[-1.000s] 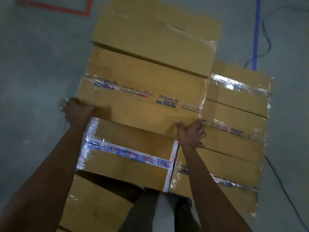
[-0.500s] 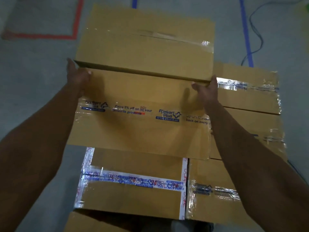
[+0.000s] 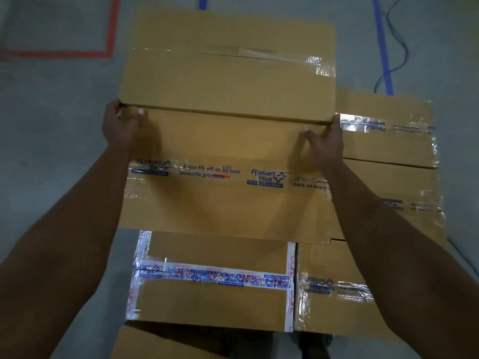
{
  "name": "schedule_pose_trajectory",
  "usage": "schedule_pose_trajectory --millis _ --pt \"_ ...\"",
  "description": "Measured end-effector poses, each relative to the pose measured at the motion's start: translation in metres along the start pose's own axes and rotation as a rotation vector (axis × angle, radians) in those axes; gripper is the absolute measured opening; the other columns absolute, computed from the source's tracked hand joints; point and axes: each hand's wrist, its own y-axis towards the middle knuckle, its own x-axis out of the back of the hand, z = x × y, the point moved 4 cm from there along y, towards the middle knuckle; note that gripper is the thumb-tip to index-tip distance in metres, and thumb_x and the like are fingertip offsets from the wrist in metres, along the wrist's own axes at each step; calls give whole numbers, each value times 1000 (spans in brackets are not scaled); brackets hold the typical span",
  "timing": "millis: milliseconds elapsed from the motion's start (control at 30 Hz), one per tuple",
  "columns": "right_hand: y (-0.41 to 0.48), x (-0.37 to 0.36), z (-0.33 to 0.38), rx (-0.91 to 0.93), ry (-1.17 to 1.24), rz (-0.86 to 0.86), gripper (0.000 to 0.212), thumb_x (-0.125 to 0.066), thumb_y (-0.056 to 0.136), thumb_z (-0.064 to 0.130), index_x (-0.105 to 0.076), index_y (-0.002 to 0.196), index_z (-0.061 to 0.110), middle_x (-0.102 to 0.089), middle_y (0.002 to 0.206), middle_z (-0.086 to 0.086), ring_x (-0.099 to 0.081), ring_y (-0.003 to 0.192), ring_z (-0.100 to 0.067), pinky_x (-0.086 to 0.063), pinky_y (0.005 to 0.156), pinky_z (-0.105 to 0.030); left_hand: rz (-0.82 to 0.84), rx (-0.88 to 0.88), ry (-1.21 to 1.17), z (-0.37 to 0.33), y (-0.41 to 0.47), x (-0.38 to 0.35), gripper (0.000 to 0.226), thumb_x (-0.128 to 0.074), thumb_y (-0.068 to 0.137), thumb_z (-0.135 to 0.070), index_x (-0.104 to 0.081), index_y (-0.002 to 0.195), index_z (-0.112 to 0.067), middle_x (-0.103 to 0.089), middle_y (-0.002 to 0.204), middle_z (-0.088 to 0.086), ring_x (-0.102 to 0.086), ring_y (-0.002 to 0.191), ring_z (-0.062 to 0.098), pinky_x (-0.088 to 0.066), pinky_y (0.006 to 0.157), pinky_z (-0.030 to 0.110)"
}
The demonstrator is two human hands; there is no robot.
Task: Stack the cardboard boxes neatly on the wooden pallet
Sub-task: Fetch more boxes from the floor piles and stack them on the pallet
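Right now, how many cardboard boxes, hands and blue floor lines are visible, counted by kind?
Cardboard boxes: 7
Hands: 2, left hand and right hand
Blue floor lines: 2
Total: 11

Floor (image 3: 51, 130): was grey concrete.
Red tape (image 3: 112, 27): lay beyond, left of the left hand's (image 3: 121, 125) grip.
Blue tape (image 3: 381, 47), cable (image 3: 403, 47): ran beyond the right hand's (image 3: 325, 143) grip.
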Motion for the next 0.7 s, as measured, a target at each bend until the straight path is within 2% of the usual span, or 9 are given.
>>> schedule_pose_trajectory --millis 133,267,333,433,500,600,633,700 --pt "-4 -1 -1 62 -84 -40 91 -67 89 46 -22 160 12 -39 158 -10 -38 145 -26 -33 118 -42 -48 -34 84 -1 4 -2 61 -68 88 -50 -58 139 -18 -64 136 3 -58 126 21 -41 102 27" --pt "-5 -2 -7 89 -122 -66 89 -59 87 56 -29 157 11 -46 153 -10 -44 140 -27 -38 114 -43 -67 -96 184 2 -2 -9 66 -59 88 -56 -53 141 -16 -63 137 4 -57 127 27 -40 105 32" --pt "-4 -4 -8 120 -155 -72 88 -60 91 53 -24 159 9 -41 157 -12 -40 143 -29 -34 116 -43 -62 -111 243 1 0 -10 71 -53 88 -58 -50 143 -14 -60 140 7 -56 128 30 -40 107 36" --pt "-3 -6 -6 116 -225 -77 87 -59 97 47 -16 160 6 -30 162 -14 -32 147 -31 -29 119 -41 -75 -142 356 -2 -5 -15 71 -49 94 -51 -39 152 -12 -40 158 12 -44 140 33 -30 115 44" --pt "-4 -6 -4 120 -249 -67 86 -57 98 47 -14 160 5 -26 164 -15 -29 149 -32 -27 120 -40 -92 -293 464 -10 -18 -24 63 -43 100 -39 -31 158 -18 -22 167 10 -25 152 33 -17 119 48" --pt "-10 -7 -3 173 -330 -70 83 -48 101 49 -11 160 4 -13 168 -14 -20 152 -34 -22 122 -42 70 -556 607 -20 -30 -36 69 -40 91 -26 -29 159 -20 -23 167 6 -13 155 35 -8 121 53" --pt "-15 -8 0 211 -372 -93 81 -42 101 53 -12 161 8 -8 169 -12 -18 152 -36 -22 121 -46 131 -590 634 -24 -32 -37 75 -40 86 -25 -27 160 -17 -23 167 8 -11 155 36 -6 121 54" --pt "-25 -14 7 309 -487 -100 70 -31 102 58 -14 162 26 1 170 -1 -6 155 -34 -19 117 -63 244 -665 633 -38 -43 -42 79 -41 84 -21 -22 160 -9 -19 167 13 -8 155 39 -1 122 54"
